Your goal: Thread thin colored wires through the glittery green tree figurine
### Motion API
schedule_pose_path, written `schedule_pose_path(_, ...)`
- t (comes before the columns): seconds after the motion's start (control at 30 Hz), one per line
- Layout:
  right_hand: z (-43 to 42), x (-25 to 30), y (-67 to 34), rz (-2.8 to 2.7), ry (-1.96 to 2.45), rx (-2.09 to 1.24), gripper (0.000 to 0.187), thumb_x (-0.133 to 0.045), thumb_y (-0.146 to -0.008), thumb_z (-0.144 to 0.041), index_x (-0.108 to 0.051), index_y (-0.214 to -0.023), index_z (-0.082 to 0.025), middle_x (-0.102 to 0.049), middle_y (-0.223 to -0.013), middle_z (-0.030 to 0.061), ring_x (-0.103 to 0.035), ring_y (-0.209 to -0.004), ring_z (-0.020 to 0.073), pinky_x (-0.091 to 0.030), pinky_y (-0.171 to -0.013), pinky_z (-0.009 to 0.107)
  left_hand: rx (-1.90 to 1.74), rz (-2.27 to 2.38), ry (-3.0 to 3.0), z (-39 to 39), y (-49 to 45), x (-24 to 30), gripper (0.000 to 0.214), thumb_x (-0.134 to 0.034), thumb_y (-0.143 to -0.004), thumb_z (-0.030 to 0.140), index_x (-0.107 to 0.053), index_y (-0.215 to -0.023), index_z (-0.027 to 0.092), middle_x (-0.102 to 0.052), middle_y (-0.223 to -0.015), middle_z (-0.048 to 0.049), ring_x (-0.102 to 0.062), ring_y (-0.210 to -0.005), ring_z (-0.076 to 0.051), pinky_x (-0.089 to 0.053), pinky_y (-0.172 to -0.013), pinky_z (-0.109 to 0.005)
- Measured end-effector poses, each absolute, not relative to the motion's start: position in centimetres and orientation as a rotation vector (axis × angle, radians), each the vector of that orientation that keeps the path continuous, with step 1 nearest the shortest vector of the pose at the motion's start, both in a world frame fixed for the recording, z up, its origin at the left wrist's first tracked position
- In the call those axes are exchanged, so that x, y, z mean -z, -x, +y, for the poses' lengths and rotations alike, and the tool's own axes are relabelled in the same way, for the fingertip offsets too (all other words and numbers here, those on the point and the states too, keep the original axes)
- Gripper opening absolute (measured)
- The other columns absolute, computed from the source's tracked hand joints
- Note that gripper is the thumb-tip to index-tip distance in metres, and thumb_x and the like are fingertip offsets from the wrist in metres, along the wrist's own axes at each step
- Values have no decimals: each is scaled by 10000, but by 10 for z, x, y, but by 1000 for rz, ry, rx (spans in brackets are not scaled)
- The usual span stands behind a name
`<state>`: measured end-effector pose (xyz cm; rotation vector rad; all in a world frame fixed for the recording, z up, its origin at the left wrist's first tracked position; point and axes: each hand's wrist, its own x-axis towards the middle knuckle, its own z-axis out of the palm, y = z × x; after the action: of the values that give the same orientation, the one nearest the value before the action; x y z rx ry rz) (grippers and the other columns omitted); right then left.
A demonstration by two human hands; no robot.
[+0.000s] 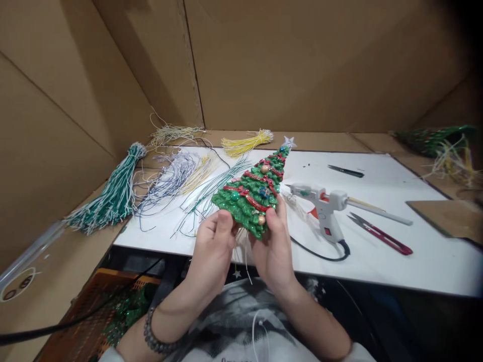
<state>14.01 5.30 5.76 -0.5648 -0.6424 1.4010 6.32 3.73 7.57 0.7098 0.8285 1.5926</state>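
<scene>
- Nearest: printed grey shirt (234, 317) and, on the left wrist, a dark bead bracelet (156, 334).
- Grip: left hand (215, 244) and right hand (273, 246) both closed around the lower end of a glittery Christmas tree decoration (251, 193), thumbs on top; fingers underneath mostly hidden.
- Step, my read: two-handed hold and look-over, decorated face up. No tool in hand.
- Next move, judging from this: wants support on both sides, thumbs light on raised trim, clearance from the glue gun (326, 211); its nozzle appears just beside the tree's right edge. Contact: can't tell.
- Where: above the tabletop (433, 271), near its front edge, tilted, tip pointing away and right.
- Looks: green sculpted branches, red garland (257, 204), gold balls (264, 169), blue ornament (264, 192), silvery star (289, 143) on the tip.
- Pale strand (247, 259) hangs below; attachment hidden.
</scene>
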Motion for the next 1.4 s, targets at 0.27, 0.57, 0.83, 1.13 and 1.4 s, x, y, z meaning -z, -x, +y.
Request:
schedule_pose_path(0.27, 52, -62, -151, -610, 613, -1339, 471, -659, -856, -420, -515, -1299, -348, -684, -1240, -19, -674, -1005, 156, -558, -862, 307, -1473, 749, -828, 37, -67, -66, 136, -741, -844, 261, -785, -962, 208, -795, -1010, -50, -722, -990, -191, -538, -961, -327)
schedule_pose_path(0.57, 47, -58, -156, -677, 629, -1324, 591, -671, -822, -465, -448, -1357, -348, -621, -1321, 26, -661, -1082, 210, -580, -909, 384, -1453, 871, -984, 36, -63, -54, 186, -790, -797, 244, -757, -972, 191, -791, -977, -57, -714, -861, -176, -553, -846, -292)
schedule_pose_path(0.83, 45, -56, -159, -697, 619, -1311, 664, -665, -834, -450, -377, -1425, -355, -619, -1335, 33, -646, -1159, 235, -553, -986, 430, -1479, 909, -1014, 32, -68, -63, 201, -805, -782, 268, -720, -956, 214, -785, -896, -21, -709, -784, -146, -550, -739, -235)
schedule_pose_path(1.13, 39, -53, -161, -744, 616, -1310, 672, -654, -833, -473, -383, -1436, -354, -605, -1359, 44, -634, -1174, 249, -571, -950, 418, -1466, 959, -1047, 28, -68, -61, 140, -825, -739, 302, -753, -784, 190, -777, -756, -37, -713, -702, -180, -584, -704, -282)
schedule_pose_path(1.4, 37, -52, -160, -740, 624, -1342, 751, -646, -819, -490, -307, -1477, -364, -585, -1402, 48, -630, -1200, 268, -567, -963, 448, -1521, 885, -993, 22, -70, -56, 208, -780, -795, 360, -683, -677, 218, -642, -603, 13, -607, -580, -133, -564, -678, -273)
